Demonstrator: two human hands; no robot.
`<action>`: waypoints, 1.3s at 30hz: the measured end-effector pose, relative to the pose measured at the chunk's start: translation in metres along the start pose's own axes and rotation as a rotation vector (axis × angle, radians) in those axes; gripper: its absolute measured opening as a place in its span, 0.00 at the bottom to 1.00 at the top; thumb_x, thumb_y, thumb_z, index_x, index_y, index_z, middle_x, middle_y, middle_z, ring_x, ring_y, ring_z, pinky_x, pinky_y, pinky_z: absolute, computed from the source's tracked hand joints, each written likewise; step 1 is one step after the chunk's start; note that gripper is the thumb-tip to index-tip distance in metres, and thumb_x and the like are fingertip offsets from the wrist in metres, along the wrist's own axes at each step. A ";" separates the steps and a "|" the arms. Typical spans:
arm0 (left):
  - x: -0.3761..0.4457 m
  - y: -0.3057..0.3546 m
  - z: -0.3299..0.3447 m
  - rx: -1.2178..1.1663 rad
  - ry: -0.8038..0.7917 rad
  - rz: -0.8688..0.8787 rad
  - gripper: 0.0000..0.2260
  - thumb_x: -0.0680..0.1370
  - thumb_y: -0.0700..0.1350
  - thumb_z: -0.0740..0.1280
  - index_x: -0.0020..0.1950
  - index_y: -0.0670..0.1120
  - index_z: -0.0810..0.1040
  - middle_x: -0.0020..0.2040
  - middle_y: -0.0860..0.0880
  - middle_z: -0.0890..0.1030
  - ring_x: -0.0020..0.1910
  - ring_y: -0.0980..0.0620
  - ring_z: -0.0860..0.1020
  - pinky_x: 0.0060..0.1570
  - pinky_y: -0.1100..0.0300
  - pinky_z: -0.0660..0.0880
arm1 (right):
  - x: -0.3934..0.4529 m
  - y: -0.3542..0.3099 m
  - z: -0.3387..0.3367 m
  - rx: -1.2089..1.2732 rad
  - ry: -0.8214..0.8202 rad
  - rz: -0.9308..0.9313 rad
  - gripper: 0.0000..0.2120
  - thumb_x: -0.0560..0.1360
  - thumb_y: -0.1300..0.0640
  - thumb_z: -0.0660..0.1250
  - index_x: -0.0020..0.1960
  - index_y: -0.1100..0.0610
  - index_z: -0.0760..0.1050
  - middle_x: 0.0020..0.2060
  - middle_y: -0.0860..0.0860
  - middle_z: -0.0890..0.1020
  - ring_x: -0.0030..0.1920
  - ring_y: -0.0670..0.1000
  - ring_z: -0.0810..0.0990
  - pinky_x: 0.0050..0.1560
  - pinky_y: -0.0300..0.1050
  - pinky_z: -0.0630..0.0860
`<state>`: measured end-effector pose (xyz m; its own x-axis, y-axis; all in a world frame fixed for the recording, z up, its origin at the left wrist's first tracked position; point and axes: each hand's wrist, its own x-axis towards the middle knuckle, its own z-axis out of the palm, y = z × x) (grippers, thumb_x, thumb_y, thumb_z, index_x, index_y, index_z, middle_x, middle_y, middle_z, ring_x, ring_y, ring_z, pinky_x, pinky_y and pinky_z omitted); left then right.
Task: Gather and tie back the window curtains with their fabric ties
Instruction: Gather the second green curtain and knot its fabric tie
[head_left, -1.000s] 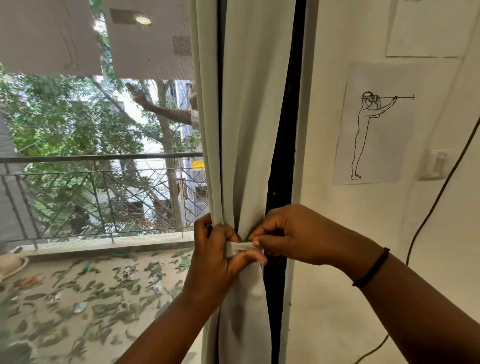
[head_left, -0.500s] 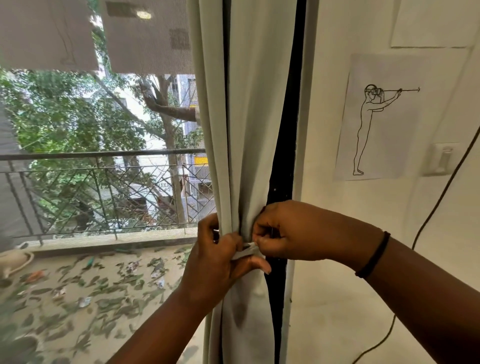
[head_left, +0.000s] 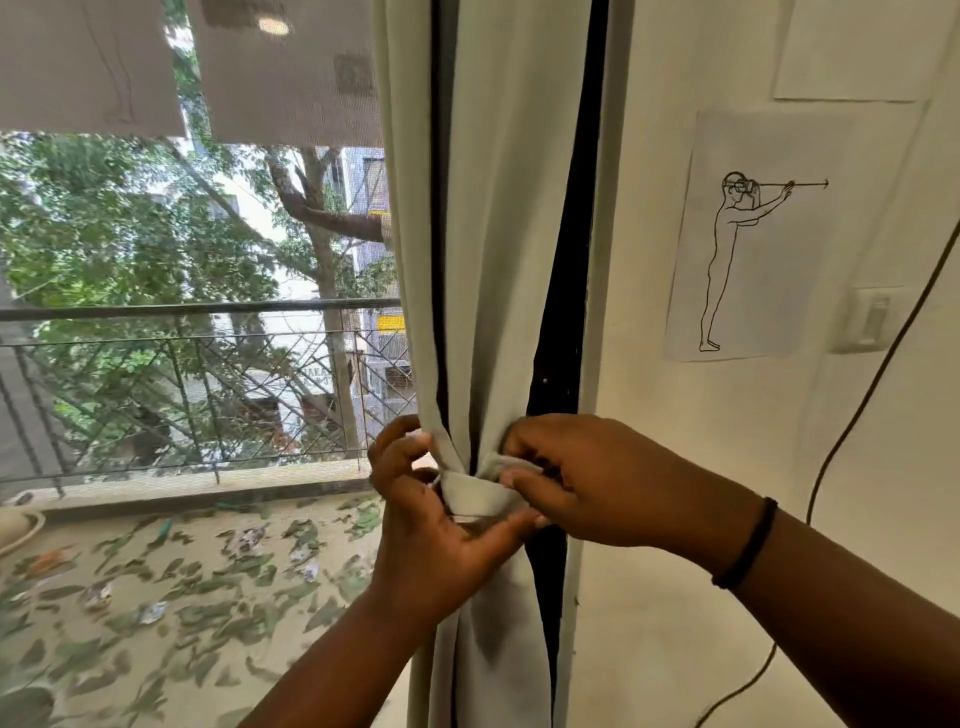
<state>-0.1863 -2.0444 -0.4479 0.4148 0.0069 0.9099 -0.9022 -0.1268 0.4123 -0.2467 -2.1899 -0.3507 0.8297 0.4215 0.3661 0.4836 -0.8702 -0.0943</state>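
Window edge | fabric tie (head_left: 475, 496) round curtain (head_left: 498, 260) | pinched between both hands

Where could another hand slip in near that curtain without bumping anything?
Free: the pale gathered curtain above both hands, and bare white wall between curtain and black cable. Crowded: the fabric tie, gripped by left hand and right hand.

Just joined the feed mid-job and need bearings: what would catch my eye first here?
Dead centre, both hands work at the gathered pale curtain: the left hand and right hand pinch the fabric tie wrapped round its waist. To the right, a line drawing of a standing figure is stuck on the white wall, with a black cable trailing past it. To the left, the window shows a balcony railing and leaf-littered floor.
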 end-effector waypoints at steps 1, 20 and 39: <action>-0.003 0.002 0.001 -0.061 0.007 -0.079 0.40 0.65 0.60 0.76 0.63 0.49 0.55 0.67 0.54 0.62 0.66 0.55 0.70 0.54 0.63 0.76 | -0.001 0.000 0.003 0.068 0.030 0.021 0.07 0.79 0.47 0.57 0.51 0.49 0.70 0.41 0.46 0.77 0.40 0.45 0.75 0.41 0.39 0.71; 0.053 0.012 -0.009 -0.681 -0.403 -0.775 0.18 0.60 0.44 0.74 0.48 0.41 0.83 0.45 0.42 0.85 0.44 0.47 0.84 0.40 0.60 0.79 | -0.006 0.013 0.037 0.670 0.309 0.116 0.04 0.80 0.56 0.59 0.48 0.49 0.71 0.42 0.49 0.79 0.43 0.45 0.80 0.42 0.42 0.81; 0.048 0.003 -0.012 -0.644 -0.573 -0.935 0.16 0.54 0.38 0.72 0.40 0.47 0.86 0.40 0.47 0.84 0.39 0.52 0.82 0.39 0.60 0.79 | 0.012 0.031 0.032 0.951 0.701 0.655 0.07 0.78 0.58 0.62 0.45 0.60 0.77 0.36 0.50 0.77 0.34 0.44 0.72 0.29 0.28 0.68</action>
<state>-0.1709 -2.0329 -0.4027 0.7679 -0.6155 0.1776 -0.0665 0.1991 0.9777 -0.2129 -2.2038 -0.3792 0.8030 -0.4657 0.3719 0.2983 -0.2262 -0.9273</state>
